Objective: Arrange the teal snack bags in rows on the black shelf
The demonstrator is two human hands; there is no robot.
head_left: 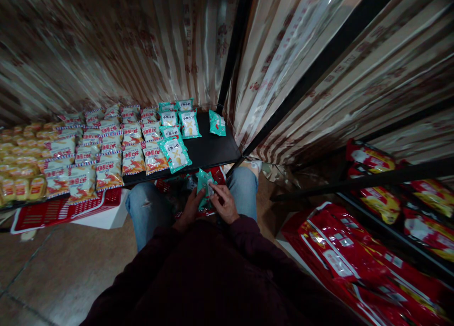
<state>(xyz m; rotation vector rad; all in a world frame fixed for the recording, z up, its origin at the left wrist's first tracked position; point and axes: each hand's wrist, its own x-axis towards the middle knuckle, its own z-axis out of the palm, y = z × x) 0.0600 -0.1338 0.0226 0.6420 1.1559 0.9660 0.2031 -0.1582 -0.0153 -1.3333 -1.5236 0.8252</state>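
Teal packet (205, 186) sits low in the middle of the view, held between both hands above the person's knees in blue jeans (147, 212). Left hand (190, 210) curls around its lower left edge from beneath, fingers closed on it; right hand (224, 204) grips its right side, thumb and fingers pinched on the wrapper. Both sleeves are dark maroon. Ahead lies a black shelf (209, 151), its right part bare, its left part covered in rows: yellow packets (17, 165) at the far left, then red and orange packets (106, 146), then a few teal packets (175, 151) like the one held, with a single teal one (217, 123) apart near the black post (232, 51). A red basket (64, 210) rests under the shelf edge on a white box, above a brown tiled floor (53, 264). Striped shiny sheeting (117, 42) hangs behind as a wall. To the right, lower shelves carry large red bags (340, 250).
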